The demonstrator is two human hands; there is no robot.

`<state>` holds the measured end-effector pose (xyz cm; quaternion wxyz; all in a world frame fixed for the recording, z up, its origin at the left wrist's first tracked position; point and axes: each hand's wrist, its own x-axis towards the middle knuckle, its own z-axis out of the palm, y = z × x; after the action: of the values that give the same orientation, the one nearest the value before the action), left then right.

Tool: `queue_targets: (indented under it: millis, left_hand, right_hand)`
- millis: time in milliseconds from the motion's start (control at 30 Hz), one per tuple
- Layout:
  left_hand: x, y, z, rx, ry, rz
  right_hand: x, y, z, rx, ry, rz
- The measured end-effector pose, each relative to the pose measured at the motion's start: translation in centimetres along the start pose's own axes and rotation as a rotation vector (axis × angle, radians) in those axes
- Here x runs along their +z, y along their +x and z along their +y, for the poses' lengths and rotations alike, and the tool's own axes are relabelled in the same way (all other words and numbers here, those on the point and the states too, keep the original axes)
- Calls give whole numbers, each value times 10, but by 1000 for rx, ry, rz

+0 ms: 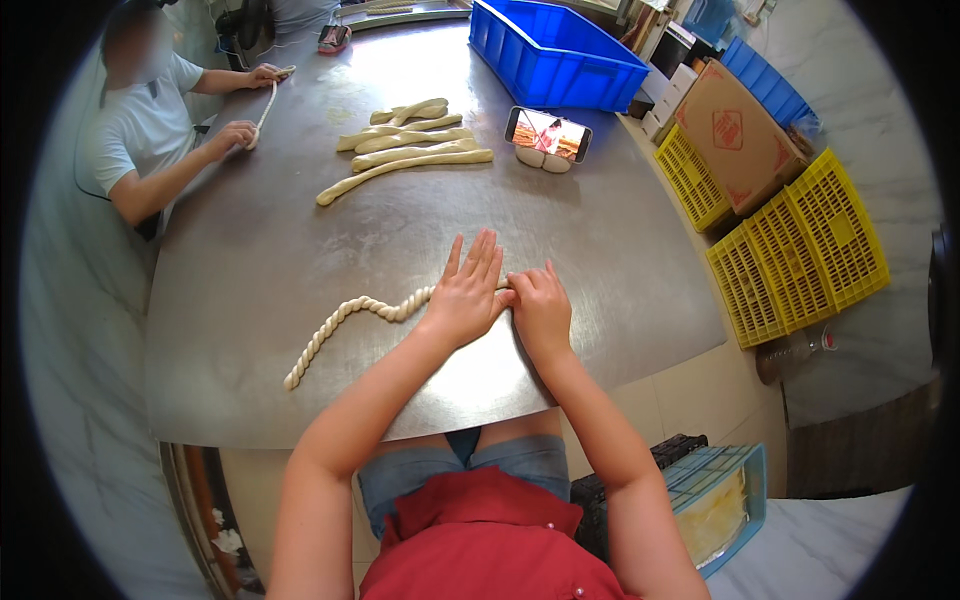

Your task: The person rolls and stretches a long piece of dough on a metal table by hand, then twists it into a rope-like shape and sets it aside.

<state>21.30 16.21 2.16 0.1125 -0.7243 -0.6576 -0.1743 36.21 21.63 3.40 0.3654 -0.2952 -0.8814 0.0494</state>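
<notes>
A twisted rope of dough [324, 335] lies in a wavy line on the steel table [240, 285], its left end near the front edge. My left hand [466, 289] rests flat on its right part, fingers extended and slightly spread, hiding the dough beneath. Just to the right, my right hand [541, 304] has its fingers curled around the dough's right end, with a short bit showing between the hands. Beyond them several thick dough strips [412, 160] lie side by side.
A phone [549, 136] leans on pale rounded supports at the back right, before a blue plastic crate [559, 56]. At the far left a co-worker [154, 127] handles a thin dough rope [266, 109]. Yellow crates [799, 251] and a cardboard box [739, 135] stand right of the table.
</notes>
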Motion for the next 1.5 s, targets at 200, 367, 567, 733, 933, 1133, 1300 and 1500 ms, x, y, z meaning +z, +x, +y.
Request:
queue_targets:
  millis: [200,367,567,733,933,1133,1300,1500]
  left_hand:
    - [-12,-44,24,88,-259,-43]
    - [-29,-51,33,10,-270,-103]
    - [-110,-111,-16,-405,-360,366]
    - [-152,-216,-67,-663,-45,223]
    - [-153,-235,-90,-722,-245,179]
    - [-159,-241,-125,-642,-180,227]
    - [-152,-234,-106,-591,-172,217]
    - [-140,-226,-118,-564,-248,205]
  right_hand:
    - [-23,-43,-4,-133,-14,-94]
    - [-14,-25,-14,-31,-58,-88]
    - [10,11,13,-23,49,-109]
    - [-7,-9,20,11,274,-212]
    - [-18,4,16,188,399,-326]
    - [-44,-13,40,-3,165,-377]
    - [-36,-20,25,181,388,-351]
    - [-17,-10,8,93,489,-355]
